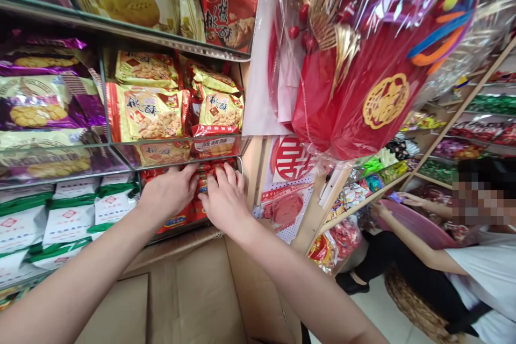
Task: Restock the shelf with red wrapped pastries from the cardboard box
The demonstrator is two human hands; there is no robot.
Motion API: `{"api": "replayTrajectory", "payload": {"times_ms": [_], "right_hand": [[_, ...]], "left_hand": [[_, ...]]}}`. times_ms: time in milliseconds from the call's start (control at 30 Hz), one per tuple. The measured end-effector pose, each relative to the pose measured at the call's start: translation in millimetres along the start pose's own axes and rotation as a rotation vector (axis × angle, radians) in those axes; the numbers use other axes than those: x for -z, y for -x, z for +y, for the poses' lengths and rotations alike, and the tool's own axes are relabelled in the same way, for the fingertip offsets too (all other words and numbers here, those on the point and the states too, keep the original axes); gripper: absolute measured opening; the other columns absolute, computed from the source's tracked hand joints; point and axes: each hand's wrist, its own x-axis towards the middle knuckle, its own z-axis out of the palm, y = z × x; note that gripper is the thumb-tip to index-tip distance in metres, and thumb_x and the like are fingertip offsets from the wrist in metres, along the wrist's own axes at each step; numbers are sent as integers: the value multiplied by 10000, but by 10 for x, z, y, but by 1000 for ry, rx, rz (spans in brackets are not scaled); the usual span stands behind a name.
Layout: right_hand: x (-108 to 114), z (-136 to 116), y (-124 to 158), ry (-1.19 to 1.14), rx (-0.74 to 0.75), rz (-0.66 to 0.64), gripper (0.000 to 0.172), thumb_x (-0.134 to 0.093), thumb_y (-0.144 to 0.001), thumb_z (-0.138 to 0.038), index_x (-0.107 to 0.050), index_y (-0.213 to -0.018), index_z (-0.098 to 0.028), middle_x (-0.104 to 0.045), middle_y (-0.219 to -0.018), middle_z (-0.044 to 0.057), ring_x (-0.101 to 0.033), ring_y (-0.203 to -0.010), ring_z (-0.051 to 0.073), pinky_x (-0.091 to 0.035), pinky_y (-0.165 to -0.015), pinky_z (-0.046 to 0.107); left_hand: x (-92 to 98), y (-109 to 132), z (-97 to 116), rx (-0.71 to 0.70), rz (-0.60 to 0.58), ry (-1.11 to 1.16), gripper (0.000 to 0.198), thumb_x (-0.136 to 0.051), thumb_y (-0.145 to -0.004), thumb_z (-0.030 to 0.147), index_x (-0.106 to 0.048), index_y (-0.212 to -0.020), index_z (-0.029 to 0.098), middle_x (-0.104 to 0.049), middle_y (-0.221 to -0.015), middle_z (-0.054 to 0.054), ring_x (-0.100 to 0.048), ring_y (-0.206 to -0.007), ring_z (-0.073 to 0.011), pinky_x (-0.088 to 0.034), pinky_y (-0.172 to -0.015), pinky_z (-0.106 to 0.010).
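Both my hands reach into a low shelf compartment filled with red snack packets [171, 221]. My left hand [171, 191] is closed, its bent fingers pressed together on the packets just under the glass lip. Beside it, my right hand [226, 199] curls its fingers over a red packet near the compartment's right end, its thumb on the packet's front. Part of the packets is hidden behind my hands. Just above, walnut cookie packets [151, 110] in yellow and red wrappers fill another compartment. Below my forearms stands an open cardboard box [205, 285].
White-and-green packets [68, 212] and purple cookie packs [40, 94] fill the compartments on the left. A large red gift wrapped in clear film [350, 91] hangs close at upper right. Further right, a seated person [427, 247] handles items at a pink basin [419, 220].
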Motion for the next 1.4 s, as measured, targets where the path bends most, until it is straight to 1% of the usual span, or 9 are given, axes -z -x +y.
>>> {"api": "replayTrajectory", "payload": {"times_ms": [200, 367, 467, 667, 867, 1000, 1067, 1233, 1400], "right_hand": [[71, 71, 71, -13, 0, 29, 385, -492, -849, -336, -524, -1146, -92, -406, -1342, 161, -193, -1309, 276, -155, -1067, 507], [184, 58, 509, -100, 66, 18, 320, -450, -868, -337, -554, -1097, -138, -409, -1349, 120, -181, -1321, 251, -228, -1061, 464], [329, 138, 784, -153, 96, 109, 348, -460, -859, -341, -538, -1129, -135, -441, -1321, 123, -224, -1304, 250, -282, -1042, 441], [622, 474, 1098, -138, -170, 314, 246, -449, -850, -234, -552, -1065, -168, -427, -1311, 114, -262, -1294, 261, -297, -1026, 493], [270, 604, 1849, -110, -244, 126, 179, -469, -806, -135, -581, -925, -208, -437, -1297, 106, -335, -1252, 257, -414, -938, 448], [20, 594, 2219, -94, -207, 65, 156, -506, -783, -148, -599, -879, -229, -485, -1254, 87, -387, -1214, 259, -459, -894, 422], [-7, 559, 2292, -110, -216, 50, 151, -500, -783, -147, -599, -866, -225, -493, -1244, 84, -388, -1214, 255, -462, -896, 419], [1, 446, 2321, -151, -246, -17, 155, -486, -792, -158, -602, -875, -218, -490, -1249, 82, -393, -1213, 244, -460, -905, 416], [-151, 399, 2395, -123, -290, 51, 180, -499, -752, -147, -600, -881, -219, -474, -1275, 88, -406, -1206, 257, -439, -923, 431]], "left_hand": [[35, -60, -45, -40, -28, -51, 528, -170, -869, 457, -568, -1057, 165, -696, -865, -161, -665, -751, -338, -487, -589, -401], [30, -62, -37, -44, 29, -74, 525, -169, -878, 420, -555, -1052, 109, -689, -880, -182, -656, -757, -350, -492, -587, -424], [16, -67, -21, 10, 56, -62, 535, -141, -883, 413, -564, -1078, 149, -684, -923, -170, -650, -772, -349, -491, -590, -436], [-98, -129, -85, 126, -13, -43, 473, -278, -859, 422, -539, -1156, 160, -682, -956, -148, -611, -893, -355, -474, -620, -430], [-98, -128, -61, 134, 39, -50, 497, -144, -884, 329, -575, -1047, 142, -670, -901, -170, -648, -740, -316, -465, -556, -383], [11, -17, 10, 46, 60, -51, 530, -148, -884, 420, -570, -1015, 126, -660, -838, -155, -648, -747, -294, -479, -622, -373], [45, 83, 47, 6, 70, -61, 542, -157, -884, 434, -527, -1103, 103, -639, -888, -165, -631, -819, -296, -475, -675, -373], [-45, 306, 168, -91, 173, -135, 538, -169, -888, 420, -357, -1322, 164, -451, -1325, -150, -523, -1002, -360, -432, -722, -452], [-231, 261, 279, -190, 239, -17, 564, -225, -887, 415, -201, -1398, 179, -289, -1459, -125, -307, -1253, -373, -289, -914, -553]]}}
